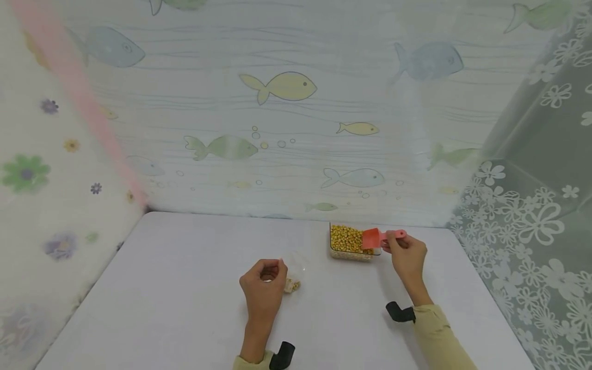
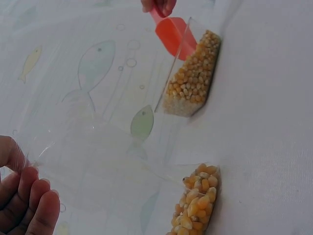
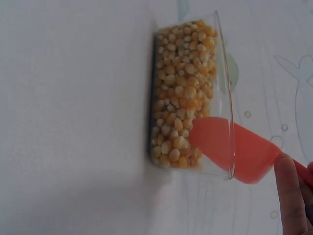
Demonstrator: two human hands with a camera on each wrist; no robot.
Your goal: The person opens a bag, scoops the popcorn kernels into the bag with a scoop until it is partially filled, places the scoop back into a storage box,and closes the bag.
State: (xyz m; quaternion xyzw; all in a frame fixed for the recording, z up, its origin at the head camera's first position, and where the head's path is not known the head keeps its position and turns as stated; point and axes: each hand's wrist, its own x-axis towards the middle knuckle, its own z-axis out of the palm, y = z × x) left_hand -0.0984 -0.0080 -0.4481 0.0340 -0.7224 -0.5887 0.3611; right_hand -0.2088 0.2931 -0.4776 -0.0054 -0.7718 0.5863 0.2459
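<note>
A clear rectangular container [image 3: 183, 93] full of yellow corn kernels stands on the table, right of the middle in the head view. My right hand [image 1: 408, 257] grips the handle of a red scoop [image 1: 372, 238]; the scoop's front edge dips into the kernels at the container's right side. To the left and nearer, my left hand [image 1: 264, 285] pinches the upper edge of a clear plastic bag [image 2: 98, 142] between thumb and fingers. Corn kernels [image 2: 195, 200] lie in the bottom of that bag, which rests on the table.
The white table [image 1: 185, 308] backs onto a fish-patterned curtain [image 1: 287, 169]. A flower-patterned sheet [image 1: 60, 205] hangs at the left, a white-flowered translucent one [image 1: 541, 231] at the right. Black angled pieces [image 1: 400, 312] sit at both wrists.
</note>
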